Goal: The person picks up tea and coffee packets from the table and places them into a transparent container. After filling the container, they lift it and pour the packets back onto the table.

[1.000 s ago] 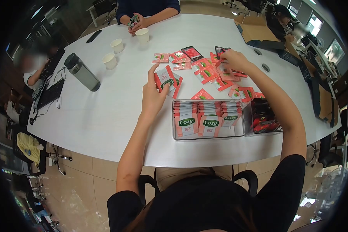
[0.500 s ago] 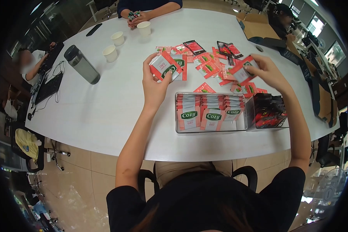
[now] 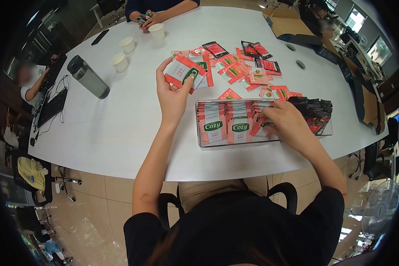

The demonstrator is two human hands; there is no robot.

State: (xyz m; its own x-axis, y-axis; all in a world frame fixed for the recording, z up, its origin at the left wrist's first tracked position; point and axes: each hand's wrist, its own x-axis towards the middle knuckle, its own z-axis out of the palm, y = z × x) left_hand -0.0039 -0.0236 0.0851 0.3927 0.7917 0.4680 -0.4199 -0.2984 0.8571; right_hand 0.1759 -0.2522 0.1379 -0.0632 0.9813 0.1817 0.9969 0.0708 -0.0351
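Several red and white Cozy tea sachets (image 3: pixel 180 72) are fanned in my left hand (image 3: pixel 174 95), its thumb pressed over their front. My right hand (image 3: pixel 289 123) reaches into the right end of a clear plastic box (image 3: pixel 252 144), fingers closed on a tea sachet (image 3: pixel 262 126) beside the right-hand row. Two more rows of upright Cozy sachets (image 3: pixel 213 127) stand in the box to its left. Just behind my right hand is a second clear box holding dark sachets (image 3: pixel 317 113). Loose red sachets (image 3: pixel 232 71) lie scattered beyond the boxes.
Black-and-red sachets (image 3: pixel 215 49) lie among the loose pile. On the left stand a grey bottle (image 3: pixel 88 77) and paper cups (image 3: pixel 119 62). Opened cardboard boxes (image 3: pixel 292 24) line the right edge. Across the table, another person's hands (image 3: pixel 150 20) hold small objects.
My right hand has come down from above the loose pile, bringing a sachet into the right end of the clear box. My left hand still holds its sachets.
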